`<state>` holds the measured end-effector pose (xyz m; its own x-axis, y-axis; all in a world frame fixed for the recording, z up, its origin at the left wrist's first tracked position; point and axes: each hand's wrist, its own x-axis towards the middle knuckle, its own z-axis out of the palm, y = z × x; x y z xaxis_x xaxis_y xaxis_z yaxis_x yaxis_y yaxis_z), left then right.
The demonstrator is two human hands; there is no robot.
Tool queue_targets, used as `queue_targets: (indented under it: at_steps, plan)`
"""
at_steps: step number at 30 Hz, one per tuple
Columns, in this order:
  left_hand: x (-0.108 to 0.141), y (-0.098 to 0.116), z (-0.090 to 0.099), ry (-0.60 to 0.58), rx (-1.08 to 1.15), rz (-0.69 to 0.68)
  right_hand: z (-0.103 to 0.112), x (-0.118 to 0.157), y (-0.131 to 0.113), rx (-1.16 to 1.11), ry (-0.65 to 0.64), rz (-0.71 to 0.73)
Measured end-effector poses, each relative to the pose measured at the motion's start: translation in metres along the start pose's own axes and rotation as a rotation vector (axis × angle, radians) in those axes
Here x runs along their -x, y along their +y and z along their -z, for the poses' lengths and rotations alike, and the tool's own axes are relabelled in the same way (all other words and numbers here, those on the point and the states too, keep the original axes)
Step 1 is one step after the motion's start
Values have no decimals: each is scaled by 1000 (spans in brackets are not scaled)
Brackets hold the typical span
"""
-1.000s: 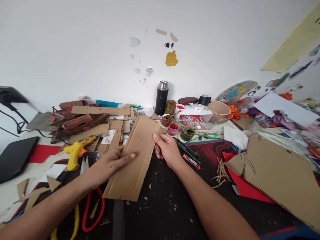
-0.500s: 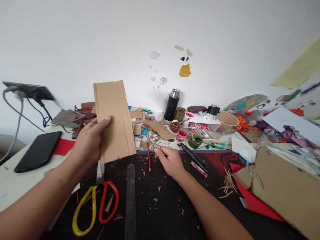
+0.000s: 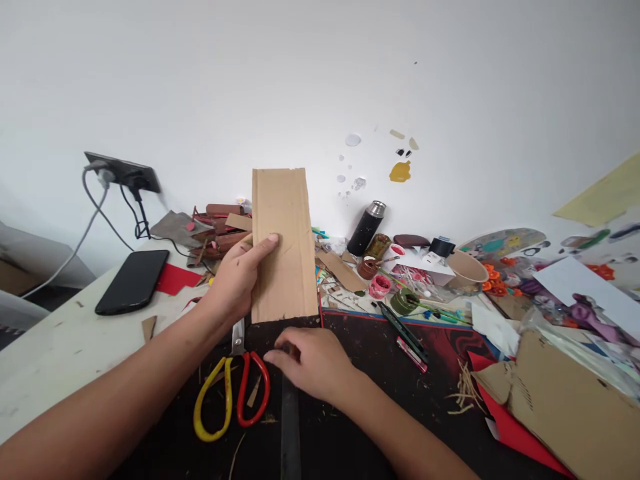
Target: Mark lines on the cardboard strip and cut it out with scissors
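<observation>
My left hand [image 3: 236,273] holds a long rectangular piece of cardboard [image 3: 285,213] upright by its left side. The thumb lies across its front face, and the other fingers are behind it. Just below the cardboard's lower edge, my right hand [image 3: 317,363] is half curled, with a gap between thumb and forefinger and nothing visible in them. That hand hovers over the top end of a dark ruler [image 3: 291,427]; I cannot tell whether it touches it. Left of the ruler lie scissors [image 3: 239,338] with one yellow and one red handle, their blades partly hidden behind my left hand.
A black phone [image 3: 133,280] lies on the left. Cardboard scraps [image 3: 343,270], paint jars [image 3: 380,287] and a black flask [image 3: 367,227] crowd the back. A green cutter knife [image 3: 403,330] lies right of centre. At far right stands a cardboard box [image 3: 575,400].
My view has turned left. The right hand has come left and nearer, from beside the red pencil to over the ruler, its fingers parting. The left hand still holds the cardboard, now more upright.
</observation>
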<state>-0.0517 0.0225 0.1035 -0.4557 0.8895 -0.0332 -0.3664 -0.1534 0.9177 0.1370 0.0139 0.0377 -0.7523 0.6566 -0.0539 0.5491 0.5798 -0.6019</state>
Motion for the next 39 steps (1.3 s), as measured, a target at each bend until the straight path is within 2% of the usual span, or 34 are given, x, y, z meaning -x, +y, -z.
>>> queue_targets:
  at_steps: [3, 6, 13, 18, 21, 24, 30, 35, 39]
  plan:
    - [3, 0, 0, -35, 9, 1, -4, -8, -21, 186, -119, 19]
    - [5, 2, -1, -63, 23, -8, -10, -14, -31, 324, -201, -12]
    - [9, 3, -4, -67, 13, 23, -17, -18, -34, 331, -243, -104]
    - [11, 4, -5, -84, 15, 42, -23, -21, -32, 293, -198, -98]
    - [11, 4, -5, -92, 23, 41, -27, -20, -29, 181, -112, -119]
    - [10, 3, -4, -84, 18, 36, -28, -16, -26, -34, -36, -157]
    - [12, 12, -2, -30, -14, 27, -23, -9, -9, -411, 42, -167]
    - [12, 22, -1, 52, -33, 11, -4, -9, 10, -628, 211, -215]
    - [2, 14, 2, 42, -104, 148, 21, -12, 23, -804, 320, -270]
